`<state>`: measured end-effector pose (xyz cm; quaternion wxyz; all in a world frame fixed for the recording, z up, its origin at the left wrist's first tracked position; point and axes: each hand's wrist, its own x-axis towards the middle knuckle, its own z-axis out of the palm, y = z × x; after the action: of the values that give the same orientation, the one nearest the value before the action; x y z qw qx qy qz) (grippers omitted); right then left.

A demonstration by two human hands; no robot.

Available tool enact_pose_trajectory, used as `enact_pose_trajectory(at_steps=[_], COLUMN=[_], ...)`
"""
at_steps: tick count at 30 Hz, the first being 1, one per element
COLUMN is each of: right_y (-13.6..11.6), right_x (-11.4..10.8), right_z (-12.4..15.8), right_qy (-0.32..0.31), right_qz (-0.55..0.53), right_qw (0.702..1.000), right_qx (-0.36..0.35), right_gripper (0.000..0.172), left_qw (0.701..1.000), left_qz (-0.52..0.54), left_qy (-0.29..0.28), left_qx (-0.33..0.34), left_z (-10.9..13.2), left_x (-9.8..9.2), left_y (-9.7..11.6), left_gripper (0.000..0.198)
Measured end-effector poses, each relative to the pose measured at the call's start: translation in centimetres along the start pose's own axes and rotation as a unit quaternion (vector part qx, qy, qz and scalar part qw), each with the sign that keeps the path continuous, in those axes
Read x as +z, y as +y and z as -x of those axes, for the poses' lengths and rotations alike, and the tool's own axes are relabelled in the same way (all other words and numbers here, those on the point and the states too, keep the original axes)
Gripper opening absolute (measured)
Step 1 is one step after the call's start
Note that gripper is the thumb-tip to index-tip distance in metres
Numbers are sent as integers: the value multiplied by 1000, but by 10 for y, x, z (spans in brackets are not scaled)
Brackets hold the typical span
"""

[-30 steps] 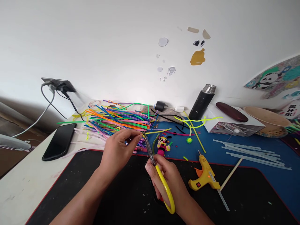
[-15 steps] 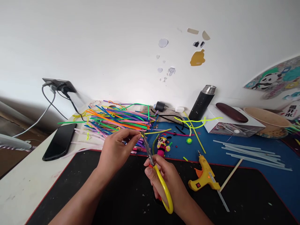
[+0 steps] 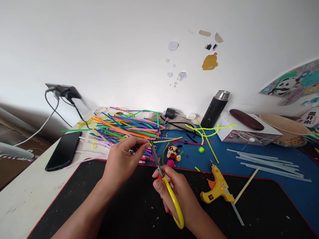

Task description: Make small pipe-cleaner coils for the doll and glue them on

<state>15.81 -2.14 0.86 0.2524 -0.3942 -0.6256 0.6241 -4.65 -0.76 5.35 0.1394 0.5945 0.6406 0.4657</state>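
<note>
My left hand (image 3: pixel 126 157) pinches a yellow pipe cleaner between thumb and fingertips; most of the held part is hidden. In my right hand (image 3: pixel 178 187) are scissors (image 3: pixel 171 196) with yellow and red handles, pointing up and away. Their blade tips meet the yellow piece right at my left fingertips. A yellow strip (image 3: pixel 170 140) shows just beyond the blades; whether it joins the held piece is unclear. Behind the scissors lies a small pipe-cleaner figure (image 3: pixel 171 154) with a pink body. Many coloured pipe cleaners (image 3: pixel 124 124) are heaped beyond my left hand.
A yellow glue gun (image 3: pixel 219 187) lies on the black mat (image 3: pixel 124 205) at right, near several glue sticks (image 3: pixel 271 162). Behind stand a black flask (image 3: pixel 215 109), a white box (image 3: pixel 249 132) and a basket (image 3: pixel 284 126). A phone (image 3: pixel 64 151) rests at left.
The scissors have shifted very slightly left, and their blades look a little closer together at my left fingertips. Both hands otherwise stay in nearly the same place.
</note>
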Motion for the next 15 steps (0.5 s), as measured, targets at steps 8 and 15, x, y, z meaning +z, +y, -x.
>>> enact_pose_trajectory(at_steps=[8,15], right_y=[1,1], right_x=[-2,2], right_z=[-3,-2], right_qy=[10,22], right_qz=[49,48], right_qw=[999,998], right_qx=[5,33], right_gripper=[49,51], left_qw=[999,999], left_qz=[-18,-28], left_qy=[-11,-20], left_qx=[33,28], left_z=[1,1], left_x=[4,6], left_y=[-3,-3], left_gripper=[13,15])
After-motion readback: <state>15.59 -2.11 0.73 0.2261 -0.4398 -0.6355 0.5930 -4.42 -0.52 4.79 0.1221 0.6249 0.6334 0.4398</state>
